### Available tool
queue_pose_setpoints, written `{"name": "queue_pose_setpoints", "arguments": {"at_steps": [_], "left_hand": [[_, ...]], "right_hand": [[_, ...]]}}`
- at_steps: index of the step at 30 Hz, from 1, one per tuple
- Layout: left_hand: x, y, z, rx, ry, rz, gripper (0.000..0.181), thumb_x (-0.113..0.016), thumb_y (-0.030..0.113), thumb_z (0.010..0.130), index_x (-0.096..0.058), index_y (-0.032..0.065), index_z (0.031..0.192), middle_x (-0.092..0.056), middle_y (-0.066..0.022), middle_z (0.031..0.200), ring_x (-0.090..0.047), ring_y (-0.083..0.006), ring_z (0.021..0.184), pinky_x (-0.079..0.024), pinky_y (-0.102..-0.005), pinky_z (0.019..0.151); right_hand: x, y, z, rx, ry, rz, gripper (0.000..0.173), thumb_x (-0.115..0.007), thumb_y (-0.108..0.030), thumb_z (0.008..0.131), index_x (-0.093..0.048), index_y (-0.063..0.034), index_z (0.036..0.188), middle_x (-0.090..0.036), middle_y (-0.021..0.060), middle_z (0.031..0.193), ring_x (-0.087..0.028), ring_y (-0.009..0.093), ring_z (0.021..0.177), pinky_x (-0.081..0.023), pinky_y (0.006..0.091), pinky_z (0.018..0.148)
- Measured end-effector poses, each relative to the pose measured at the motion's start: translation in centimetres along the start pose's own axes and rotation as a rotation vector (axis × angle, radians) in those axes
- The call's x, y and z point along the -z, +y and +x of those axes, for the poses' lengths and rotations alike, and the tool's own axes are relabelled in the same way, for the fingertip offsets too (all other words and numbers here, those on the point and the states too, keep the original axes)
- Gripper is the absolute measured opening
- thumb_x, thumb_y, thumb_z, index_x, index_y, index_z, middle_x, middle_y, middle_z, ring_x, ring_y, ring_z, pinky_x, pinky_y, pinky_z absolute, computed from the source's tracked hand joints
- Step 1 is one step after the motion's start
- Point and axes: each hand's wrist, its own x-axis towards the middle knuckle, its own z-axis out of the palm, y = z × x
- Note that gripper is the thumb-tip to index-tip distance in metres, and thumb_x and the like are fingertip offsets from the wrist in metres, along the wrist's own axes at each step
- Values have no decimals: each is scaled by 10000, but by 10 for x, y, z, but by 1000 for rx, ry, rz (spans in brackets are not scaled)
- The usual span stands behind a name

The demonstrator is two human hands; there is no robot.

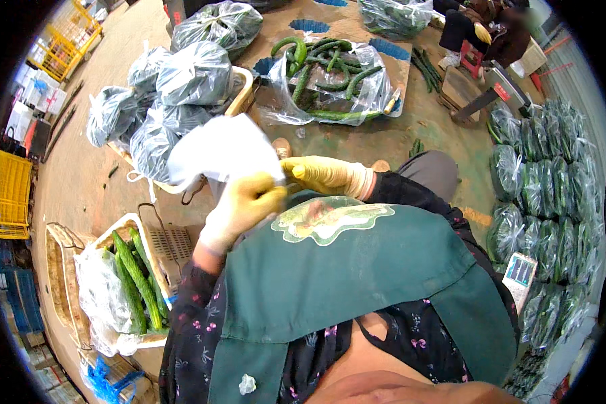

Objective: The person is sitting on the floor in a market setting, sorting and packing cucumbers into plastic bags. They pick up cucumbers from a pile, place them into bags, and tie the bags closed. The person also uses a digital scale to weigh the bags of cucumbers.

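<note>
In front of the green apron, my left hand (252,204), in a yellow-palmed glove, is closed around the near end of a white flexible sheet or bag (222,146). Motion blurs this sheet, so its material is unclear. My right hand (328,175), gloved too, lies at the sheet's right edge; whether its fingers grip anything cannot be told. Beyond both hands, an opened clear plastic bag (278,81) holds curved cucumbers (341,83). Tied plastic bags (194,73) are piled in a light plastic basket (245,83) to the upper left.
A basket (131,219) with long cucumbers (139,283) and clear plastic stands at lower left. Rows of bagged cucumbers (545,187) line the right side. At upper right, a person (505,35) sits near a scale (505,91). Yellow wire cages (10,194) stand far left.
</note>
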Motion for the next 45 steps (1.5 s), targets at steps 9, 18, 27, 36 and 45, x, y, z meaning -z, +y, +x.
{"name": "queue_pose_setpoints", "arguments": {"at_steps": [9,18,27,36,45], "left_hand": [[-61,-1,60,95,-239,-217,239,-624,202,921,-634,15,773,-621,-47,679,-541,-74,625,-447,-264,569],[-66,-110,143,471,17,-727,397,-528,419,954,-686,64,873,-653,-20,762,-510,-83,582,-389,-218,548],[-124,-158,185,523,-252,-1366,711,-529,660,814,-582,54,1182,-641,-97,1068,-596,-230,1019,-437,-377,946],[-96,-160,134,274,-356,-1016,170,-641,177,885,-661,15,930,-669,-53,853,-588,-131,756,-460,-253,693],[-94,-87,126,136,-241,-476,194,-682,257,873,-619,74,894,-554,21,760,-516,-97,700,-423,-269,596]], "right_hand": [[-15,-36,-63,567,350,159,318,-607,-278,931,-621,-22,1120,-664,37,959,-621,137,882,-505,280,812],[88,-82,-173,799,563,262,581,-568,-483,921,-563,46,1161,-657,163,1045,-654,276,906,-548,394,814],[84,-56,-175,599,550,206,506,-639,-265,900,-513,55,1271,-641,176,1132,-627,263,1022,-505,403,918],[163,-27,-231,58,1457,-816,346,-704,-278,845,-646,-3,1047,-685,69,955,-624,139,865,-499,295,781],[59,-43,-94,238,846,-976,243,-699,-243,869,-668,-41,999,-669,43,894,-591,114,819,-479,264,753]]}}
